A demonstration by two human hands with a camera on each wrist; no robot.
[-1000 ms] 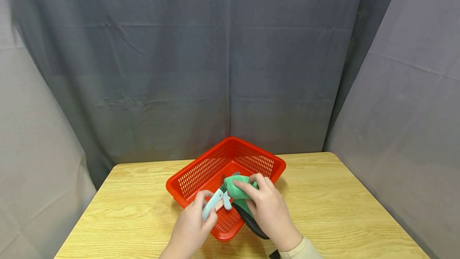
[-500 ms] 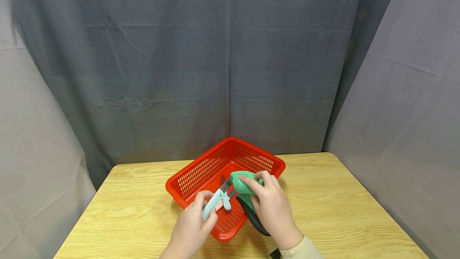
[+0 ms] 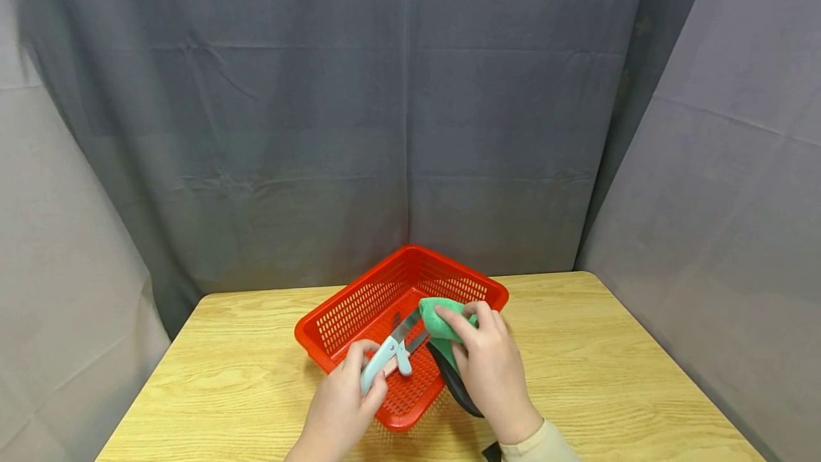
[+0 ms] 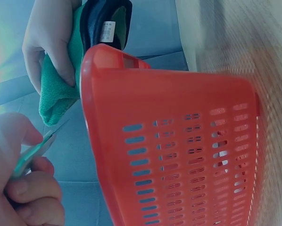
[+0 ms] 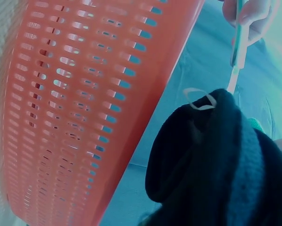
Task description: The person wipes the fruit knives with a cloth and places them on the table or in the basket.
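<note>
My left hand [image 3: 343,394] grips the light blue handles of a pair of scissors [image 3: 383,363], whose metal blades point up and to the right over the red basket. My right hand [image 3: 490,369] pinches a folded green cloth [image 3: 441,319] at the far end of the blades. A black-edged part [image 3: 455,385] of the cloth hangs below that hand, and a white label on it shows in the left wrist view. The cloth hides the blade tips in the head view. Seen from the right wrist, the dark fold [image 5: 197,160] covers most of the right hand.
A red plastic basket [image 3: 306,334] with slotted walls sits on the wooden table [image 3: 224,362], directly under both hands. Grey curtains [image 3: 288,127] hang behind the table and at both sides. A small black item [image 3: 491,452] lies by the right cuff.
My right hand has slid the cloth up and to the right along the blades, away from the handles, so more blade shows. The left hand and the scissors have barely moved.
</note>
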